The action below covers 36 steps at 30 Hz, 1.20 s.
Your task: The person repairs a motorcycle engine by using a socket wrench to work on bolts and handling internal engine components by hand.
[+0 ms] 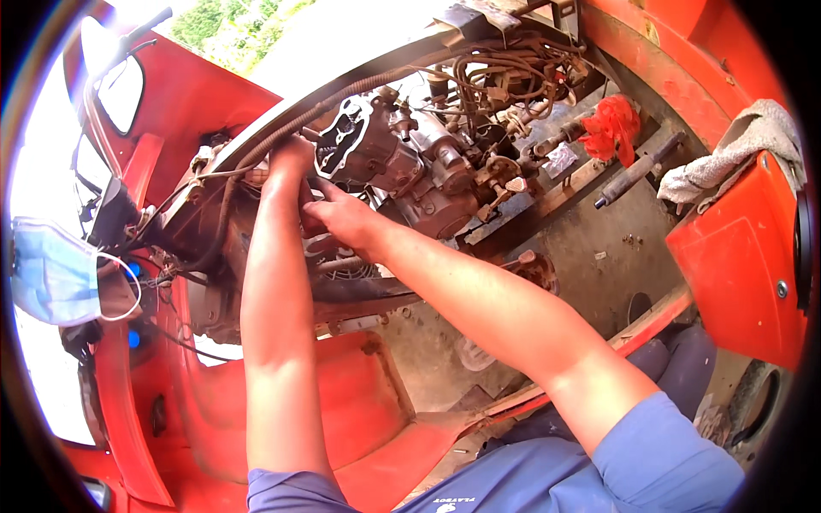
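Observation:
Both my arms reach into the open body of a red vehicle. My left hand [292, 156] is beside the engine [410, 171], just under a ribbed conduit [342, 92]; its fingers are hidden among the parts. Close to it, lower and to the right, my right hand [342, 218] has its fingers curled in. What they hold, if anything, I cannot make out. The engine's near end is uncovered, showing a pale-rimmed opening [344, 137] with dark metal parts inside.
A blue face mask [60, 272] hangs at the left beside cables. Bundled wires [505, 73] run behind the engine. At the right are a red plastic bag [611, 126], a metal shaft [640, 169] and a grey cloth [735, 154] over a red panel [740, 256].

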Available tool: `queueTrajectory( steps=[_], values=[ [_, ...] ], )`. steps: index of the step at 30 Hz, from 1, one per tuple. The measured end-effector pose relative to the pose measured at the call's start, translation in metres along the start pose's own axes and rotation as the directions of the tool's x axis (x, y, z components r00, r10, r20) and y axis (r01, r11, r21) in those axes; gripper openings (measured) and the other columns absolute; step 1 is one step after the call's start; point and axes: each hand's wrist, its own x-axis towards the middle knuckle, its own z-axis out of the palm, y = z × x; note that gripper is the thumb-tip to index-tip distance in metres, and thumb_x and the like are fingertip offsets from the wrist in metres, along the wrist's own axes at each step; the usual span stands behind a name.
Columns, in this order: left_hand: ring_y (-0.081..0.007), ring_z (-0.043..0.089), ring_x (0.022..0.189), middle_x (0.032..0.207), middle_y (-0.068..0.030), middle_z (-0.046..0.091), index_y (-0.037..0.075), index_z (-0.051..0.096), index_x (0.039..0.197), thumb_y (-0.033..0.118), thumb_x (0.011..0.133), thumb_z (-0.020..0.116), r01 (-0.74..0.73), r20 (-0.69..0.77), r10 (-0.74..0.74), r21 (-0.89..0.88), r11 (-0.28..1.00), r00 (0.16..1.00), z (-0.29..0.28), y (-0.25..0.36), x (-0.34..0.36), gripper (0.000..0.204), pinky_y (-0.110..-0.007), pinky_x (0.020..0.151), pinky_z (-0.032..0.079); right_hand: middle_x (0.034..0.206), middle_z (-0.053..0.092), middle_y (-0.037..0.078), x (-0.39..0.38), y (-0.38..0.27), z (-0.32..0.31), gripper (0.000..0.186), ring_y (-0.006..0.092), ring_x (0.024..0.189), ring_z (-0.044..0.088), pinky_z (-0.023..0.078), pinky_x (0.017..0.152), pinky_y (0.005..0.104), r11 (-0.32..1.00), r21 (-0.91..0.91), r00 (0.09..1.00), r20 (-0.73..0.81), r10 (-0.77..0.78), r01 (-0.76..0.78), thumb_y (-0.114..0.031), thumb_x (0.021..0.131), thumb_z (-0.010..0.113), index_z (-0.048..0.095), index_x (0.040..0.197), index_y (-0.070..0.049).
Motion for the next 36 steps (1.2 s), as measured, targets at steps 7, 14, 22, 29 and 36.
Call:
queueTrajectory(
  steps=[7,14,22,29,36],
  values=[
    [-0.039,0.064,0.113,0.119,-0.0297,0.065,-0.004,0.07,0.111,0.026,0.098,0.044,-0.005,0.069,0.01,-0.079,0.997,0.998,0.01,-0.012,0.021,0.042,-0.043,0.1,0.048,0.083,0.051,0.0,-0.002,-0.01,-0.007,0.043,0.0092,0.063,0.047,0.042,0.052,0.0264,0.987,-0.105,0.99,-0.065,-0.128,0.121,-0.022,0.103,0.044,0.043,0.146,-0.016],
    [-0.0271,0.06,0.094,0.109,-0.0213,0.066,-0.009,0.062,0.112,0.024,0.103,0.055,-0.17,-0.314,0.034,-0.418,0.893,0.949,0.038,-0.047,0.028,0.035,-0.042,0.09,0.047,0.081,0.045,-0.002,0.007,-0.002,-0.002,0.017,0.0083,0.062,0.044,0.038,0.05,0.024,0.989,0.143,0.998,-0.06,-0.036,0.044,-0.029,0.107,0.041,0.051,0.116,-0.019],
    [-0.0268,0.071,0.091,0.105,-0.0202,0.071,-0.005,0.062,0.115,0.014,0.103,0.052,0.063,0.067,-0.352,-0.998,-0.021,0.934,0.072,-0.081,0.056,0.025,-0.038,0.078,0.061,0.073,0.045,-0.003,-0.005,-0.011,0.011,0.021,0.0071,0.054,0.041,0.033,0.044,0.0239,0.991,0.1,0.985,-0.157,-0.073,0.089,-0.034,0.107,0.043,0.054,0.108,-0.016],
    [-0.028,0.068,0.089,0.105,-0.0168,0.069,-0.002,0.064,0.114,0.028,0.102,0.044,-0.156,-0.167,-0.221,-0.986,0.067,0.961,0.059,-0.013,0.033,0.038,-0.041,0.08,0.06,0.072,0.051,-0.001,0.013,-0.054,-0.023,0.022,0.0078,0.054,0.046,0.041,0.045,0.0249,0.979,0.011,0.946,-0.258,-0.194,0.204,-0.026,0.105,0.049,0.058,0.097,-0.006],
    [-0.033,0.069,0.094,0.107,-0.0216,0.07,-0.007,0.062,0.12,0.017,0.101,0.039,-0.15,-0.096,-0.172,-0.93,-0.336,0.98,0.071,0.013,0.036,0.038,-0.044,0.083,0.058,0.073,0.052,-0.002,0.03,-0.108,-0.076,0.027,0.0066,0.059,0.046,0.039,0.047,0.0216,0.963,-0.184,0.906,-0.341,-0.251,0.197,-0.027,0.105,0.048,0.06,0.094,-0.006]
  ],
)
